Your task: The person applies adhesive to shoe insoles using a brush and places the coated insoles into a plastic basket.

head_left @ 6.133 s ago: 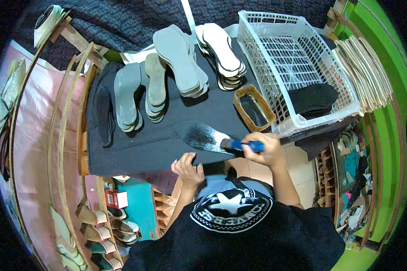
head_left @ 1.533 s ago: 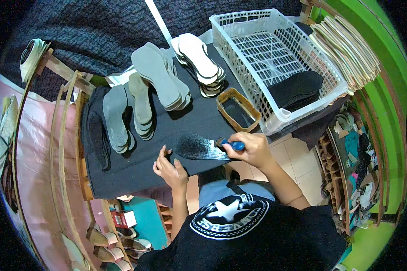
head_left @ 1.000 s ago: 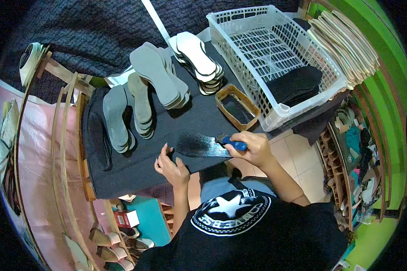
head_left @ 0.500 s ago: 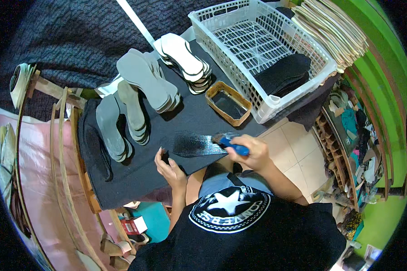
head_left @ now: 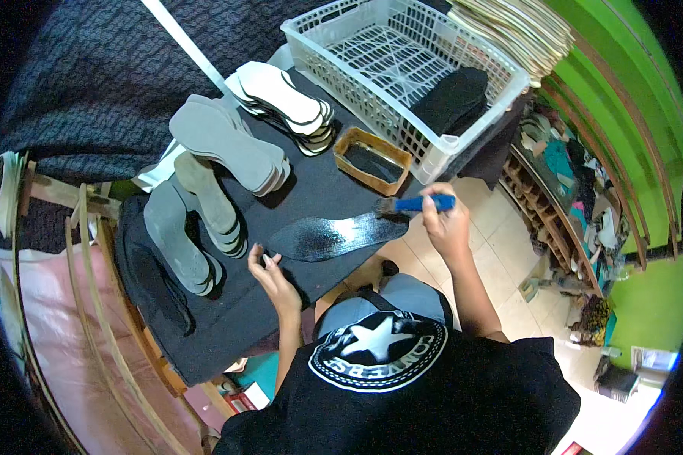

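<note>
A glossy black shoe sole piece [head_left: 319, 238] lies along the front edge of the dark-covered table, wet-looking and shining in its middle. My right hand [head_left: 445, 222] is closed round the blue handle of a brush [head_left: 425, 203]. The dark bristles are at the sole's right end; whether they touch it is hard to tell. Beside the sole's left end is my left hand [head_left: 275, 282], its fingers apart and slightly bent, with nothing visible in them. Just behind the brush stands a tan, straight-sided tray [head_left: 399, 182] with dark, wet-looking contents.
Stacks of grey soles [head_left: 220, 144], white soles [head_left: 281, 95] and narrower olive-grey soles [head_left: 205, 189] cover the table's left and back. A white plastic crate [head_left: 432, 155] holding black soles stands at the back right, by piled sheets [head_left: 520, 34]. Cluttered shelves [head_left: 554, 212] are at the right.
My right hand has drawn the brush rightward along the sole to its right end. The shine now covers more of the sole. The whole view has shifted slightly.
</note>
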The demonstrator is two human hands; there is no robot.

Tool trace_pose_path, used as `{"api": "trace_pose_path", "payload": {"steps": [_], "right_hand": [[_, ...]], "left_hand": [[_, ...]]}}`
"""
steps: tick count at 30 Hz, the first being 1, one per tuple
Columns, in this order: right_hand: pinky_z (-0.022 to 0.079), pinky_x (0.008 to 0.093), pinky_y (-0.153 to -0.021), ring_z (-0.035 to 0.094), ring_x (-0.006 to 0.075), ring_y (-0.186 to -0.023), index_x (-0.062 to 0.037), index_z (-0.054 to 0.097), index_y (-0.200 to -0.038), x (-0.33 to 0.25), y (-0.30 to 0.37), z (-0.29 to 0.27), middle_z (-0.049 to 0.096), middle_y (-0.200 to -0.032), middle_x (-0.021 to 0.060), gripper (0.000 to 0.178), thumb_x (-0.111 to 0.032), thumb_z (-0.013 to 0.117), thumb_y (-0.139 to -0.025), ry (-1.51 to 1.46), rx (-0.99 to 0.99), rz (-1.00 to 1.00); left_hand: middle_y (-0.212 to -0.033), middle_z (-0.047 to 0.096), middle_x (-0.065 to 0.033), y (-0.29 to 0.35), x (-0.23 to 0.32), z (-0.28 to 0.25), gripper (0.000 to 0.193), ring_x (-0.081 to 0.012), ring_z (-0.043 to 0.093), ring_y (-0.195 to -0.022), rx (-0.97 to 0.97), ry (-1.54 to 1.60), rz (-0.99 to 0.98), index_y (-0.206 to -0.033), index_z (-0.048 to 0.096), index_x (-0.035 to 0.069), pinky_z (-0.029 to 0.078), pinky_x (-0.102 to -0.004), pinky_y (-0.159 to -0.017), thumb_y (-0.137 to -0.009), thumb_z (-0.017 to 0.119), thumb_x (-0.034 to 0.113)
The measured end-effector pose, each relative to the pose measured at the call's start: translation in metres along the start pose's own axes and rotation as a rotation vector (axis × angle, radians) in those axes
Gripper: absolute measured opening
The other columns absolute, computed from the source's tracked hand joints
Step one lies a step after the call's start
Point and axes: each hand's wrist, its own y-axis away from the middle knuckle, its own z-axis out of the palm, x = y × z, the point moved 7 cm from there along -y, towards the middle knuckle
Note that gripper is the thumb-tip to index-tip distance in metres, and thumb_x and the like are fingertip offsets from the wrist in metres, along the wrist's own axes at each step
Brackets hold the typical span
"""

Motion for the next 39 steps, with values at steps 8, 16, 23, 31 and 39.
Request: {"api": "trace_pose_path", "payload": {"steps": [8, 16, 23, 31, 39], "right_hand": [[0.041, 0.0268, -0.054, 0.049, 0.0119, -0.056, -0.0025, 0.052, -0.083, 0.016, -0.011, -0.03, 0.052, -0.062, 0.0059, 0.013, -0.015, 0.049, -0.081, 0.088, 0.059, 0.069], [0.043, 0.0332, -0.055, 0.054, 0.0295, -0.059, -0.0058, 0.052, -0.084, -0.013, -0.006, 0.006, 0.053, -0.062, 0.0156, 0.017, -0.022, 0.051, -0.078, 0.202, -0.048, -0.054], [0.043, 0.0339, -0.054, 0.055, 0.0297, -0.058, -0.0058, 0.051, -0.083, -0.026, -0.01, -0.009, 0.054, -0.064, 0.0144, 0.018, -0.023, 0.052, -0.077, 0.364, -0.006, -0.121], [0.044, 0.0376, -0.055, 0.056, 0.031, -0.059, -0.01, 0.049, -0.08, -0.039, -0.017, 0.02, 0.055, -0.063, 0.0129, 0.017, -0.026, 0.051, -0.074, 0.42, -0.22, -0.225], [0.043, 0.0344, -0.064, 0.053, 0.0308, -0.072, -0.0022, 0.046, -0.083, -0.063, -0.014, 0.037, 0.05, -0.083, 0.0148, 0.017, -0.017, 0.053, -0.076, 0.288, -0.242, -0.3]], "left_hand": [[-0.118, 0.041, -0.0102, -0.012, -0.021, -0.016, 0.047, -0.018, 0.052, -0.087, -0.056, 0.379, -0.391, -0.122, 0.033, 0.006, 0.033, -0.0255, -0.071, -0.089, 0.03, 0.039], [-0.104, 0.051, -0.0094, -0.017, -0.028, -0.009, 0.043, -0.0163, 0.053, -0.087, -0.112, 0.724, -0.559, -0.118, 0.04, 0.002, 0.035, -0.0212, -0.064, -0.088, 0.038, 0.033], [-0.1, 0.052, -0.0065, -0.018, -0.03, -0.006, 0.039, -0.014, 0.052, -0.084, -0.12, 0.799, -0.578, -0.116, 0.042, 0.005, 0.035, -0.0214, -0.064, -0.087, 0.039, 0.031], [-0.103, 0.05, -0.0048, -0.02, -0.029, 0.003, 0.038, -0.0116, 0.049, -0.084, -0.175, 0.855, -0.581, -0.115, 0.046, 0.003, 0.034, -0.0205, -0.064, -0.087, 0.041, 0.028], [-0.096, 0.055, 0.0005, -0.023, -0.024, 0.008, 0.031, -0.0073, 0.048, -0.08, -0.159, 0.841, -0.531, -0.108, 0.053, 0.004, 0.035, -0.0193, -0.066, -0.086, 0.048, 0.025]]}}
